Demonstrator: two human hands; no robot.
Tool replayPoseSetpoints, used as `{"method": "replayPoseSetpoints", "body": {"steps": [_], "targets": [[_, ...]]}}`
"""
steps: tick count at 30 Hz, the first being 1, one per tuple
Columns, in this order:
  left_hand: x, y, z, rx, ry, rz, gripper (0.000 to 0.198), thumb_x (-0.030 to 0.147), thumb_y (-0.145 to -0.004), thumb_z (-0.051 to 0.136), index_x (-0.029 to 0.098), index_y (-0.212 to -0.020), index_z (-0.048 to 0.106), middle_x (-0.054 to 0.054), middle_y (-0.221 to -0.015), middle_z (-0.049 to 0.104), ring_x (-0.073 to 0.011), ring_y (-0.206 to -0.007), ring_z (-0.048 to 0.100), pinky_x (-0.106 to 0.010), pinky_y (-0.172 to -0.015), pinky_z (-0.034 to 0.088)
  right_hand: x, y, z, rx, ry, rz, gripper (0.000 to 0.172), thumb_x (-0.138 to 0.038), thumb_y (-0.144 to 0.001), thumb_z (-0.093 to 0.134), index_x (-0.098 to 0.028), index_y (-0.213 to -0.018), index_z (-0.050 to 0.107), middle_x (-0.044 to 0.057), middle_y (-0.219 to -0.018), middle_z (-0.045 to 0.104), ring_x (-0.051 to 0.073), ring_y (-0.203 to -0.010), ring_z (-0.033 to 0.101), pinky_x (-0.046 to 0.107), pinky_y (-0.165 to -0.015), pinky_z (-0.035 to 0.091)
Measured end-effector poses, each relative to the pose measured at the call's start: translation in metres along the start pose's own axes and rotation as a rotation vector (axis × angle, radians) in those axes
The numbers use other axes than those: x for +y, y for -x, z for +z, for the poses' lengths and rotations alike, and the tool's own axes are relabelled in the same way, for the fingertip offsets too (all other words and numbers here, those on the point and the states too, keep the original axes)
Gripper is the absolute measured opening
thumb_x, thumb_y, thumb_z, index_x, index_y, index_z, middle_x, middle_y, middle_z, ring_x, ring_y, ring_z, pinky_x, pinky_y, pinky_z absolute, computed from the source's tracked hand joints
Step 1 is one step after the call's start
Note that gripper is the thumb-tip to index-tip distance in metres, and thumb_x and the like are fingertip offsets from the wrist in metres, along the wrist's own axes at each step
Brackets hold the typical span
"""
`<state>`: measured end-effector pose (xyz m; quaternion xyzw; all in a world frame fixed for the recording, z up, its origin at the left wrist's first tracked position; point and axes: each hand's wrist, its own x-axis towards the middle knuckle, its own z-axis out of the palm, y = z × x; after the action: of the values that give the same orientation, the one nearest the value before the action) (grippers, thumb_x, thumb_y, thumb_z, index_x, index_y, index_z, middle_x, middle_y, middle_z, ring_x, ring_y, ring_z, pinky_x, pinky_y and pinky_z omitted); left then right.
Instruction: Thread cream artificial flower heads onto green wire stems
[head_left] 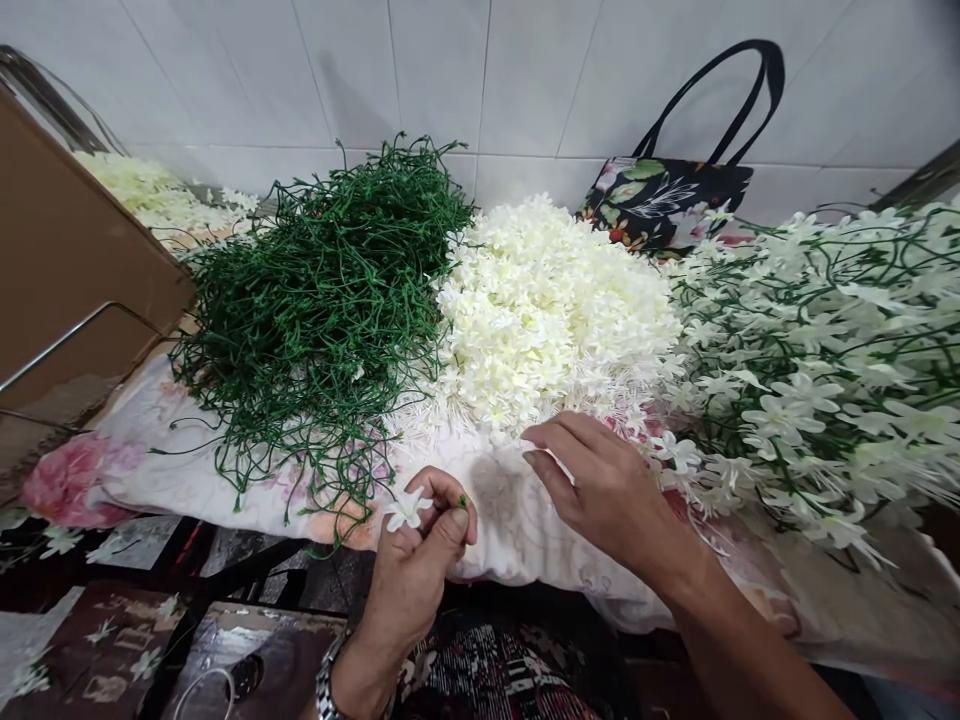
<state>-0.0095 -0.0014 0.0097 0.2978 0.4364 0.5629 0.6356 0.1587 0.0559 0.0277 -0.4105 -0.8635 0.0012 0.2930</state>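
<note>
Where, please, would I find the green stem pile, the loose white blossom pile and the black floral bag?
Green stem pile [337, 270], head view: middle of the heap.
Loose white blossom pile [544, 305], head view: middle of the heap.
Black floral bag [666, 200], head view: printed side below the handles.
</note>
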Motion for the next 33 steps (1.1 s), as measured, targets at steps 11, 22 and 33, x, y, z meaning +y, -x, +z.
{"method": "replayPoseSetpoints", "body": {"steps": [11, 22, 33], "targets": [[0.002, -0.006, 0.006, 0.131, 0.051, -0.048, 0.020, 0.027, -0.063, 0.072, 0.013, -0.069, 0.060, 0.009, -0.047, 0.029, -0.0027, -0.041, 0.023, -0.017, -0.041, 0.014, 0.008, -0.005, 0.026, -0.102, 0.305, -0.049, 0.024, -0.006, -0.083, 0.046, -0.016, -0.064, 0.056, 0.003, -0.063, 0.052, 0.014, -0.062, 0.045, 0.028, -0.060, 0.030], [0.008, -0.007, 0.012, 0.174, -0.122, 0.029, 0.010, 0.021, -0.062, 0.064, 0.014, -0.066, 0.060, 0.006, -0.051, 0.037, -0.0048, -0.044, 0.025, -0.019, -0.042, 0.018, 0.008, -0.003, 0.027, -0.155, 0.301, -0.058, 0.016, -0.009, -0.081, 0.051, -0.017, -0.068, 0.058, 0.003, -0.066, 0.056, 0.016, -0.067, 0.048, 0.029, -0.063, 0.031], [0.001, -0.009, 0.001, 0.156, -0.252, 0.111, 0.004, 0.018, -0.069, 0.061, 0.015, -0.071, 0.063, 0.004, -0.057, 0.046, -0.0065, -0.051, 0.038, -0.017, -0.047, 0.028, 0.006, -0.002, 0.024, -0.101, 0.230, -0.044, 0.013, -0.008, -0.079, 0.050, -0.015, -0.076, 0.061, 0.004, -0.069, 0.057, 0.017, -0.067, 0.050, 0.029, -0.063, 0.033]]}}
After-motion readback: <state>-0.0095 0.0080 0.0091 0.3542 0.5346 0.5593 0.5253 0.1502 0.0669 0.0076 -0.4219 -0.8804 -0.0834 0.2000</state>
